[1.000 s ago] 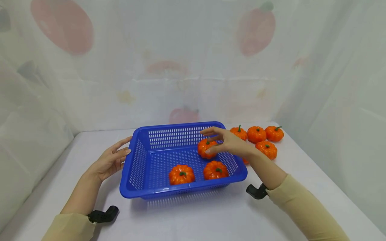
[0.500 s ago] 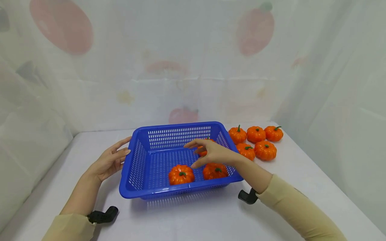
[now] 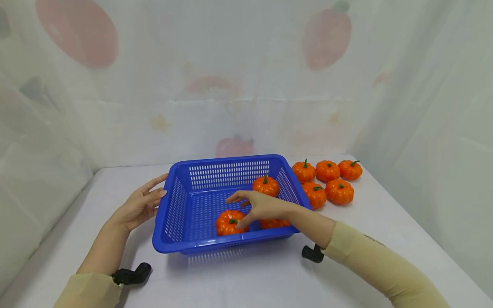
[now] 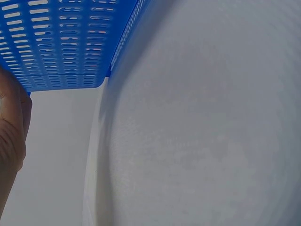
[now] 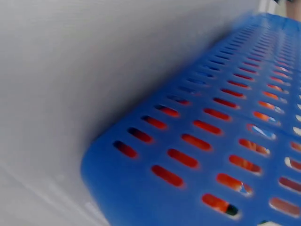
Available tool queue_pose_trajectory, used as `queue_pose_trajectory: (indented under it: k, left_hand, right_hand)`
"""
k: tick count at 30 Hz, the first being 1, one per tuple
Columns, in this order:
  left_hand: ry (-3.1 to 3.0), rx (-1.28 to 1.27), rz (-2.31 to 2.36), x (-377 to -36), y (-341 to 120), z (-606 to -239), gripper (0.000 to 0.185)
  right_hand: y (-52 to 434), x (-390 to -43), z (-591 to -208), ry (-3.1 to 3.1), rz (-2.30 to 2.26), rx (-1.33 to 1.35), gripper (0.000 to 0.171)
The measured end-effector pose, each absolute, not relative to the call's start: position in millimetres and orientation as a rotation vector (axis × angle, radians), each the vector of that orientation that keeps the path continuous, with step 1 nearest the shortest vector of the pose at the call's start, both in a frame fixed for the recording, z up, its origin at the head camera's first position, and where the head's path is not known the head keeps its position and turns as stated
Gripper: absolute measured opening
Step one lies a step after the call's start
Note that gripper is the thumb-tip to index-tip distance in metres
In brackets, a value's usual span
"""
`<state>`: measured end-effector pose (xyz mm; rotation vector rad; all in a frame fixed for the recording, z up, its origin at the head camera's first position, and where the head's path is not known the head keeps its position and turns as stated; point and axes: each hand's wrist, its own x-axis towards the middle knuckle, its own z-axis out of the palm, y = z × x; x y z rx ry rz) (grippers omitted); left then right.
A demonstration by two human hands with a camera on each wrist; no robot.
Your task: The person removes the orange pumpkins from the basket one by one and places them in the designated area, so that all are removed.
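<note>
1. While the left hand (image 3: pixel 140 206) rests with relaxed fingers, its grip loose, against the left wall of the blue basket (image 3: pixel 181 201) on the counter (image 3: pixel 246 278);
2. right hand (image 3: pixel 262 207), grip loose and holding nothing, hovers inside the basket; fingertips over the near-left pumpkin (image 3: pixel 228 223);
3. near-right pumpkin (image 3: pixel 274 223) partly hidden; far pumpkin (image 3: pixel 265 186) upright;
4. five loose pumpkins (image 3: pixel 327 179) beside the basket.

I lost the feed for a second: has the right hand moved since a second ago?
Yes. The right hand has moved left and toward the near wall of the blue basket, leaving a pumpkin behind; its fingertips are now at the front-left pumpkin.
</note>
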<state>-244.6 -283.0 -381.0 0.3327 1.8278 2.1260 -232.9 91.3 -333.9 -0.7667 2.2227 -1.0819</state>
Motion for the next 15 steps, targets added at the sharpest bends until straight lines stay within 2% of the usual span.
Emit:
queue_pose_trajectory:
  k: [15]
  left_hand:
    - [1.816,0.364,2.136,-246.2,-284.2,-384.0,0.066]
  right_hand:
    - [84.8,-229.1,-344.8,2.347,-0.836,-0.914,0.061]
